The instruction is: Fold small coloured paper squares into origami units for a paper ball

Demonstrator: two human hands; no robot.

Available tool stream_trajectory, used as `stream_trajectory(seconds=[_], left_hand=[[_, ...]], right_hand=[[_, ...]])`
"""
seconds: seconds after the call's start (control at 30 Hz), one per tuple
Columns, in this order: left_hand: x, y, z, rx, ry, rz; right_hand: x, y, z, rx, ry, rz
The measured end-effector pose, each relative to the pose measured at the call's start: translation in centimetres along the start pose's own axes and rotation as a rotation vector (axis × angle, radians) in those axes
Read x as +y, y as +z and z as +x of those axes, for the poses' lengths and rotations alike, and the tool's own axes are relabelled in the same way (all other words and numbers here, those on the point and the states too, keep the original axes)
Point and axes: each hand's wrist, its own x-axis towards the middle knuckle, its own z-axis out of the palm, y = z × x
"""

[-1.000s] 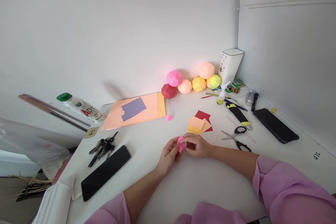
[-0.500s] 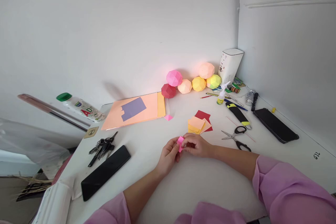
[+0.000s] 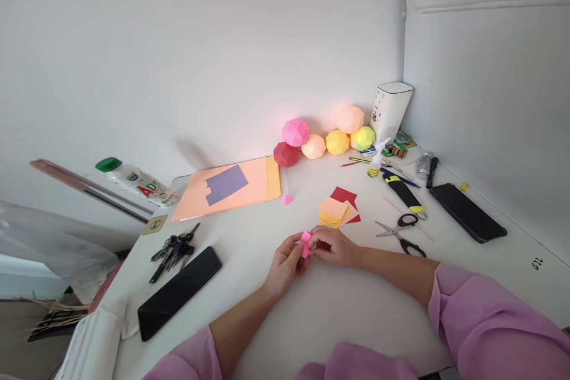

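Pinch of left hand and right hand on folded pink paper, just nearer than the coloured squares. Probably light, slightly stiff, easily creased (crushable too), so best held lightly by edges. Right of the squares, scissors; beyond the squares, faceted balls.

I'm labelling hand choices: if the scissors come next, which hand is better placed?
Probably the right hand. The open scissors lie on its side, nearer to it than to the left hand, which pinches the pink paper.
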Motion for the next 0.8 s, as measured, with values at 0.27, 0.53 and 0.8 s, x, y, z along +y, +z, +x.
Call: stream_trajectory(seconds=[0.27, 0.53, 0.8], left_hand=[[0.18, 0.09, 0.03, 0.005, -0.008, -0.021], [0.29, 0.12, -0.06, 0.001, 0.006, 0.046], [0.16, 0.17, -0.09, -0.007, 0.023, 0.023]], right_hand=[[0.0, 0.08, -0.18, -0.041, -0.027, -0.068], [-0.29, 0.07, -0.3, -0.037, -0.045, -0.106], [-0.39, 0.03, -0.24, -0.04, -0.075, -0.133]])
